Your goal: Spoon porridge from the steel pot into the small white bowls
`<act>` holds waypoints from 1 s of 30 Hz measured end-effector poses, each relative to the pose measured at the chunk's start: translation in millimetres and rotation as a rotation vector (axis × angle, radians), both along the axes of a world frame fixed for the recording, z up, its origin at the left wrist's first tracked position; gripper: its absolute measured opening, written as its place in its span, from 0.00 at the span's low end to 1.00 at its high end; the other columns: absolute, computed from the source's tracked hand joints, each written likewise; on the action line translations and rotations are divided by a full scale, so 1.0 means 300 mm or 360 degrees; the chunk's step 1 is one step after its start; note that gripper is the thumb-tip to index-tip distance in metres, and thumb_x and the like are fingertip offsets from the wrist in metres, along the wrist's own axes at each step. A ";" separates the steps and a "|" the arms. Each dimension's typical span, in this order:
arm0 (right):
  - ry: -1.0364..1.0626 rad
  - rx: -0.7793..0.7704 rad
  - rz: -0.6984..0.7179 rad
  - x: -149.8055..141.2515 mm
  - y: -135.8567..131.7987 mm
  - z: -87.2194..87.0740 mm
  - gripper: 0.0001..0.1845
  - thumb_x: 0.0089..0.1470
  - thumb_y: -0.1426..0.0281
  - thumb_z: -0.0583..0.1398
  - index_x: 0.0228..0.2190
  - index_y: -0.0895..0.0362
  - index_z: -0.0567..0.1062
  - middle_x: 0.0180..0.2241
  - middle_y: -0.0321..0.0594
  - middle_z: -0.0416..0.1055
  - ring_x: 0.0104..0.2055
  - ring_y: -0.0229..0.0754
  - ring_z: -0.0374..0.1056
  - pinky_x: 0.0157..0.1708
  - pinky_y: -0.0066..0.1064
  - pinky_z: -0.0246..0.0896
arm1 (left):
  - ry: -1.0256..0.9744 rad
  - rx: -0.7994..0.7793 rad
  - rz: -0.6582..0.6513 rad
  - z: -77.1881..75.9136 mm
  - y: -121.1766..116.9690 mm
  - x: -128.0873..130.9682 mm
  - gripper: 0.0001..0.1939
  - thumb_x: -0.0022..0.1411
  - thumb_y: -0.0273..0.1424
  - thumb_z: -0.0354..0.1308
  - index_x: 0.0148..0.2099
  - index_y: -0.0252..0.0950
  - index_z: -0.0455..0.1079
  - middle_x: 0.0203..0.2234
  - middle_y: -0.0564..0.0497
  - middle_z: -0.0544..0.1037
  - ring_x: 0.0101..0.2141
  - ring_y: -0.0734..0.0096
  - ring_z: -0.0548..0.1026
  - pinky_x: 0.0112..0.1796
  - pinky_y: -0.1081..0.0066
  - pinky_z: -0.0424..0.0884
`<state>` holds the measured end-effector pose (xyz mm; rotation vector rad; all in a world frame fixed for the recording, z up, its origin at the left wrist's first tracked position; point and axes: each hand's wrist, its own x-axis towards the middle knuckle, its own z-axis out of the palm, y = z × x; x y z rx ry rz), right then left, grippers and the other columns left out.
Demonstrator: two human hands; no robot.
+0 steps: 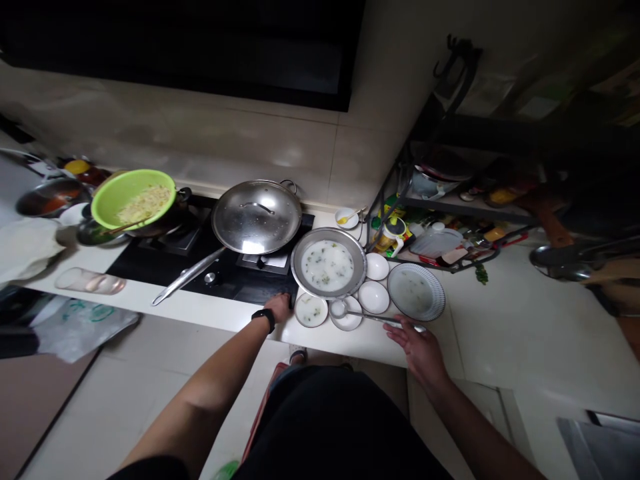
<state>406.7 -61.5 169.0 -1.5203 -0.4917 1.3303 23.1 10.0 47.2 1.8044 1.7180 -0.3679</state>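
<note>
My right hand [417, 345] grips the handle of a metal ladle [370, 316]. The ladle's head is over a small white bowl [349, 323] at the counter's front edge. Just behind it stands a wide metal basin [327, 268] of whitish soup with green bits. My left hand [279, 307], with a black band on the wrist, is curled at the right front corner of the black cooktop [245, 288]; whatever its fingers hold, if anything, is hidden. Beside that hand sits a small bowl of soup [311, 311].
Two small white bowls [374, 297] and a ribbed bowl of soup [417, 292] stand right of the basin. On the cooktop is a lidded pan [257, 217], its long handle reaching forward. Further left are a green basin of food [133, 200] and a clear glass [90, 281]. A rack [425, 203] stands right.
</note>
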 end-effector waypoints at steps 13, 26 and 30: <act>-0.1302 0.1045 0.0953 -0.142 0.250 0.073 0.16 0.68 0.61 0.55 0.44 0.54 0.80 0.47 0.48 0.78 0.46 0.49 0.78 0.48 0.44 0.76 | -0.0001 0.0008 0.0029 0.000 -0.003 0.000 0.19 0.59 0.39 0.60 0.49 0.33 0.74 0.49 0.34 0.79 0.50 0.51 0.78 0.49 0.63 0.72; -0.1960 0.1426 0.1332 -0.097 0.195 0.061 0.17 0.67 0.73 0.53 0.50 0.54 0.78 0.49 0.46 0.78 0.49 0.47 0.76 0.50 0.38 0.74 | -0.0013 0.0008 0.0022 -0.008 -0.003 -0.002 0.19 0.59 0.39 0.60 0.49 0.33 0.74 0.48 0.35 0.79 0.50 0.51 0.78 0.49 0.64 0.72; -0.1669 0.1178 0.1062 -0.025 0.069 0.124 0.15 0.68 0.69 0.54 0.47 0.50 0.80 0.47 0.43 0.79 0.49 0.46 0.76 0.51 0.39 0.74 | -0.0018 0.0011 0.0034 -0.013 -0.003 -0.004 0.19 0.58 0.39 0.61 0.49 0.34 0.74 0.47 0.36 0.79 0.50 0.52 0.78 0.49 0.64 0.72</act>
